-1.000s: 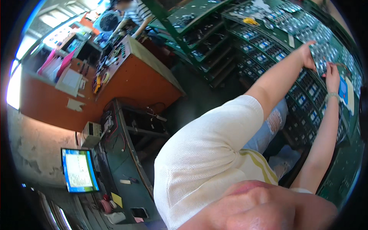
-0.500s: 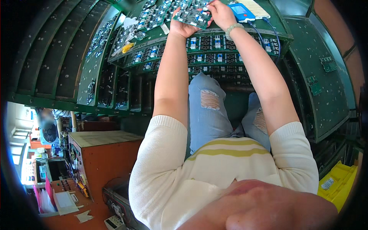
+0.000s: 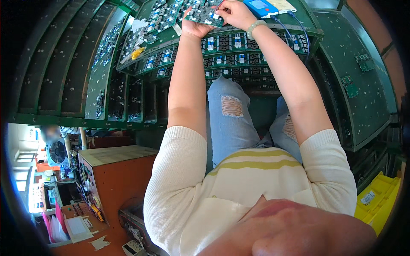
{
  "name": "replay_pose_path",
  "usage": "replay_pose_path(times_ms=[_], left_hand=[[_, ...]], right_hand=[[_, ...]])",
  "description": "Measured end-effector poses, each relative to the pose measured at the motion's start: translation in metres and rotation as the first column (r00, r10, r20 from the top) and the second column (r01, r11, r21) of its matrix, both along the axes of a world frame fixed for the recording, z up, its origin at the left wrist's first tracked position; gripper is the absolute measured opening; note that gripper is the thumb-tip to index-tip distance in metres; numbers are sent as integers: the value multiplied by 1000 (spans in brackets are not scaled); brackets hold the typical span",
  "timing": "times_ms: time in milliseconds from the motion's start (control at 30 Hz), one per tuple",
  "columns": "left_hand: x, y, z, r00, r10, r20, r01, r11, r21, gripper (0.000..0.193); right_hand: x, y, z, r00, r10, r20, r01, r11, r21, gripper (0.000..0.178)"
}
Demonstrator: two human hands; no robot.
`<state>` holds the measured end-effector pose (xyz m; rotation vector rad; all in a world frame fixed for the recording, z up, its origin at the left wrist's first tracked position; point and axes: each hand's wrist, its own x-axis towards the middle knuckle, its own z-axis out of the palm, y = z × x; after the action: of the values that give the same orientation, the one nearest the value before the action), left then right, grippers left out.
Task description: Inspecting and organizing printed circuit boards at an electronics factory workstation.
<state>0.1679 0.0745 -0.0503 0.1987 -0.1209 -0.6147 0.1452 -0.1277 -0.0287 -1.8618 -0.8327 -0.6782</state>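
My left hand [image 3: 194, 29] is closed around the left side of a green circuit board [image 3: 204, 16], which lies tilted over the palm above the bench's front edge. White, blue and dark parts cover its upper face. My right hand [image 3: 239, 15] pinches at the board's right end. A thin reddish thing shows by those fingertips, too small to name. Beyond and left of the hands, more circuit boards [image 3: 163, 16] lie in rows on the green bench. Just right of my right hand sits a blue hand-sized device [image 3: 261, 7] beside a pale flat box [image 3: 282, 6].
Blue cables [image 3: 303, 30] hang over the bench edge. Shelves of boards [image 3: 239, 41] sit beneath it, above my knees. A yellow scrap [image 3: 137, 53] lies at the bench's left corner. Two loose boards [image 3: 350, 86] rest on the right-hand green surface. A yellow bin [image 3: 378, 202] stands lower right.
Both hands and the board appear slightly higher and farther left, as the whole view has shifted a little. My right fingers have moved from above the board's far edge down onto its right end.
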Motion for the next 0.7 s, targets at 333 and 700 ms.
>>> replay_pose_path(times_ms=[333,700], left_hand=[[-7,-15,7,972,13,236,-33,996,78,62],[-21,-25,18,940,270,209,-328,885,331,61]], right_hand=[[9,-5,-8,995,59,83,-50,994,-100,14],[12,9,-17,989,27,-148,-39,996,-79,22]])
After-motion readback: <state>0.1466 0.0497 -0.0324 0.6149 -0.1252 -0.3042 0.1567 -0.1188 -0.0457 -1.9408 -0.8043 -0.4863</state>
